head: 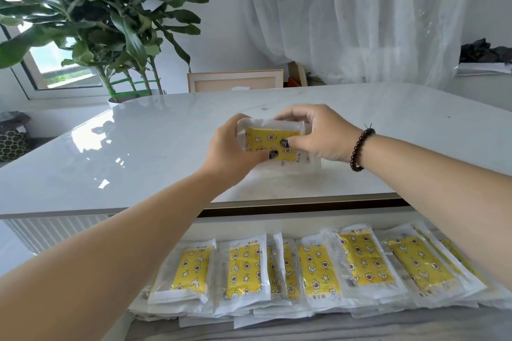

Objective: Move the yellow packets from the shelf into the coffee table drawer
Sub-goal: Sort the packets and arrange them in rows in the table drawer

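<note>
1. Both hands hold a small stack of yellow packets (273, 141) standing on the white table top (138, 152), out past the open drawer.

2. The left hand (235, 147) grips the left end of the stack, with the thumb on the front. The right hand (318, 135) grips the right end, with the thumb on the front and the fingers curled over the top. Both hands are closed around the stack.

3. I think the hands squeeze from both sides so the slippery packets stay in one neat bunch and do not slide apart.

4. The stack stands on its long edge. Its long side runs left to right, and its yellow star face looks toward the person. It leans back a little. The bottom edge looks like it touches the table, maybe to tap the packets even.

5. The drawer (277, 219) is open, just below the table edge and close to the person. Many packets in the drawer (304, 268) already lie flat in a row.

6. Those packets point the other way. Their long sides run from near to far, and they overlap a bit, side by side. The ones on the right fan out at a slant.

7. So the held stack may need a turn and must be laid flat to match the row.

8. The shelf is not in the picture, so I cannot tell if more packets wait there.

9. A big green plant (110, 22) stands behind the table, and a white curtain (360, 14) hangs at the back.
</note>
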